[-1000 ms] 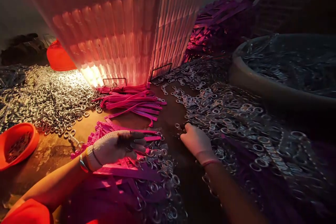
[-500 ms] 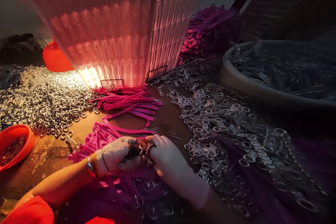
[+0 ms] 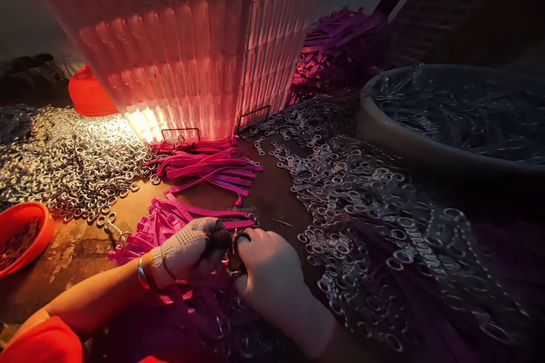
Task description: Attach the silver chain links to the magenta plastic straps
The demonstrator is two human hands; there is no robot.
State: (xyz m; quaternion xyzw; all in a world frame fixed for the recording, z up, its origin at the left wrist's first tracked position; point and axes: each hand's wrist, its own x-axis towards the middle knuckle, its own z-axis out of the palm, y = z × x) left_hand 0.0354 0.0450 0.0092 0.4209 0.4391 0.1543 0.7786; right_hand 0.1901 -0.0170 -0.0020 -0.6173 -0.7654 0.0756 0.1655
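My left hand, in a pale dotted work glove with dark fingertips, is closed at the front middle. My right hand is curled just beside it, fingertips meeting the left ones. Small metal bits glint between the two hands, but their kind is too dark to tell. Behind and under my left hand lies a heap of pink straps. One strap ends in a small metal fitting near my right fingers. In the shadow below my hands are more straps and metal hooks.
Metal rings are heaped at left, around an orange lamp shade. An orange bowl stands nearer. A ribbed translucent panel rises behind. Metal clasps spread at right, before a large tub. Purple straps are piled behind.
My right hand has turned and its fingers now curl over more, with the knuckles upward. The left hand has shifted slightly left. The surrounding heaps look the same.
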